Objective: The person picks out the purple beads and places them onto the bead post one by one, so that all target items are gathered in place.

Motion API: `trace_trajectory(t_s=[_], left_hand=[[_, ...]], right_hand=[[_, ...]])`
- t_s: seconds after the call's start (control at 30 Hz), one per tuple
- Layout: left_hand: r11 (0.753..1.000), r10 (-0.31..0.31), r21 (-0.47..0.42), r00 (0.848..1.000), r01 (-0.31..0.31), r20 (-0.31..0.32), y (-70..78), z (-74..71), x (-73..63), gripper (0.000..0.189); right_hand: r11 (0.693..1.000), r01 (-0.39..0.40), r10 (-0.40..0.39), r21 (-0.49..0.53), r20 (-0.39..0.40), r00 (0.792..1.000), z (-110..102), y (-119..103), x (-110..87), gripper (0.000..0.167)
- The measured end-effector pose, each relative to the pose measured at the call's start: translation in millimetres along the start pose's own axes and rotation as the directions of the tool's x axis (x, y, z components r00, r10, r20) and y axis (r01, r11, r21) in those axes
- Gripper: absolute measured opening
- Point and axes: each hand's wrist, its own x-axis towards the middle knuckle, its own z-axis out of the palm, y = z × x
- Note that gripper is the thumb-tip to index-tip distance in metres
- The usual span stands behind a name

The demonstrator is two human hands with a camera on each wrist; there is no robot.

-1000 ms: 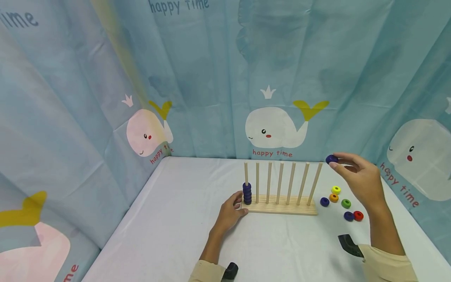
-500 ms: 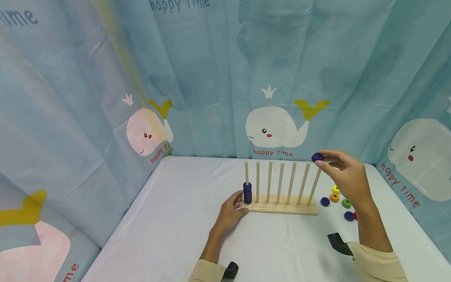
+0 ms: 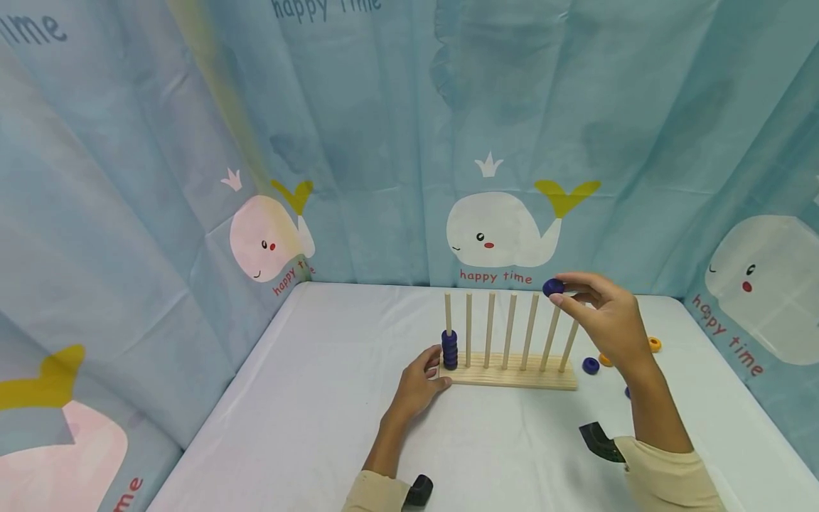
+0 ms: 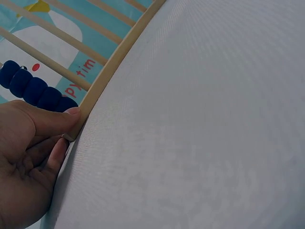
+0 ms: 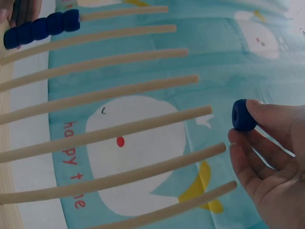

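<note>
My left hand [image 3: 414, 387] grips the left end of a wooden peg rack [image 3: 512, 382], its thumb on the base in the left wrist view. Several dark blue beads [image 3: 450, 350] are stacked on the leftmost peg, right beside that hand. Between thumb and fingers, my right hand [image 3: 608, 323] pinches another blue bead [image 5: 244, 115], its hole facing the pegs. In the head view this bead is level with the peg tops, near the second peg from the right. The right wrist view shows it apart from the peg tips. The other pegs carry no beads.
Right of the rack, a loose blue bead [image 3: 591, 365] and an orange bead [image 3: 655, 344] lie on the white table [image 3: 307, 398]. The right hand and forearm partly cover other beads there. A whale-print curtain [image 3: 384, 142] hangs behind.
My right hand has moved left with the blue bead, from beyond the rack's right end to over its right-hand pegs. An orange bead has come into sight behind the wrist. My left hand stays put.
</note>
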Motion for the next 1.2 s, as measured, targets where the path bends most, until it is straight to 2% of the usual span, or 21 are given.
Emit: trace_trajectory(t_s=[0.6,1.2], left_hand=[[1.000,0.001,-0.005,1.000,-0.001,0.002,-0.2,-0.6,-0.8,0.070],[1.000,-0.019,0.011,1.000,0.019,0.004,1.1,-0.3,-0.6,0.070]], right_hand=[[0.996,0.065,-0.068,0.055,0.058,0.996,24.5,-9.9,11.5,0.036],[0.997,0.061,-0.068,0.056,0.137,0.988,49.2,-14.1,23.8,0.032]])
